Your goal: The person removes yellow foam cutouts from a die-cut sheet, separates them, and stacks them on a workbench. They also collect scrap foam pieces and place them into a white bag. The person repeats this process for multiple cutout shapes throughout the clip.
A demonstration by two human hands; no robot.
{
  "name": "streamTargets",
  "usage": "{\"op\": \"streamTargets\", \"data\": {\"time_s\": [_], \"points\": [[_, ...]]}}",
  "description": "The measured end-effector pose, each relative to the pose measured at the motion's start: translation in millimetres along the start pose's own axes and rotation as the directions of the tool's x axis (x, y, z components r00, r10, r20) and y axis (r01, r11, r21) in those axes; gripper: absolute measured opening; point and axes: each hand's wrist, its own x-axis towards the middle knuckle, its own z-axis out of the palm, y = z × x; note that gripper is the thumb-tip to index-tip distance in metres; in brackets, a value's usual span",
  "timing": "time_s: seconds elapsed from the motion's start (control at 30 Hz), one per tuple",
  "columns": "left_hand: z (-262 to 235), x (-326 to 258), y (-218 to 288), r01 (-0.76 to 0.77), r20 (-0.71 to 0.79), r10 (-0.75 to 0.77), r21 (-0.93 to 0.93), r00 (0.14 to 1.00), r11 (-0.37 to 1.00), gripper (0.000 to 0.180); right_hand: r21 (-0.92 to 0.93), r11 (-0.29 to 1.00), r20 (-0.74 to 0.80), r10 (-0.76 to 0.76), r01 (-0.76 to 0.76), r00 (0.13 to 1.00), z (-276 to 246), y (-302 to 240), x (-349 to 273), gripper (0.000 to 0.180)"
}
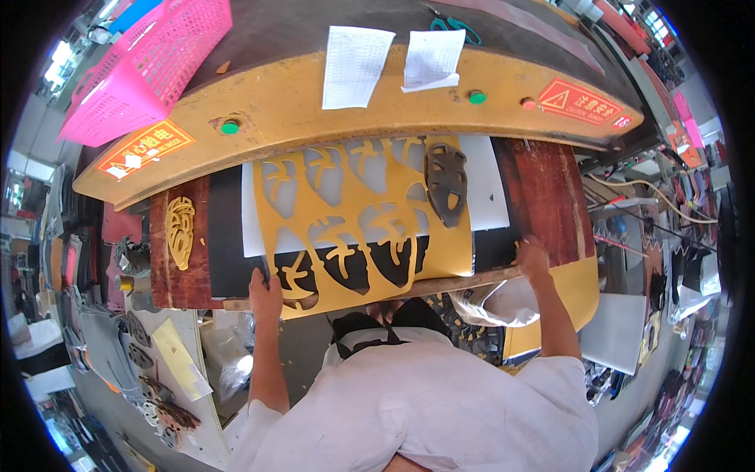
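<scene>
A yellow sheet (352, 296) full of shield-shaped cut-outs lies over a white sheet (489, 193) and a black mat (226, 244). Its front edge hangs past a reddish wooden board (560, 206). On its right part rests a dark oval cutting die (447, 185) with openings. My left hand (266, 294) is closed at the board's front edge, beside the sheet's left corner. Farther right, my right hand (532, 258) grips the same edge at the mat's right corner; its fingers partly hide. A yellow openwork oval piece (180, 234) lies on the board's left end.
Across the far side runs a yellow machine beam (283, 118) with green buttons (476, 97) and hanging paper sheets (358, 67). A pink basket (149, 71) and teal-handled scissors (464, 30) sit on top. Below right are a clear plastic bag (495, 305) and more yellow sheet (578, 287).
</scene>
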Motion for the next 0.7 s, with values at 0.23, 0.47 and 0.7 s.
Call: {"op": "streamTargets", "data": {"time_s": [0.23,0.47,0.7], "points": [[2.4,-8.1,17.7,0.203,0.285,-0.126,-0.259,0.95,0.944,0.037,0.857,0.438,0.221,0.161,-0.27,0.962,-31.3,-38.1,-16.7,0.05],[-67.2,26.4,9.9,0.042,0.028,-0.041,-0.011,0.999,0.999,0.026,0.879,-0.155,0.424,-0.177,-0.45,0.888,-10.0,-127.4,-2.7,0.021],[-61.0,-0.8,-6.4,-0.007,0.129,-0.006,0.099,0.992,0.995,0.04,0.903,0.362,0.214,0.088,-0.231,0.973,-15.3,-97.1,-42.2,0.021]]}}
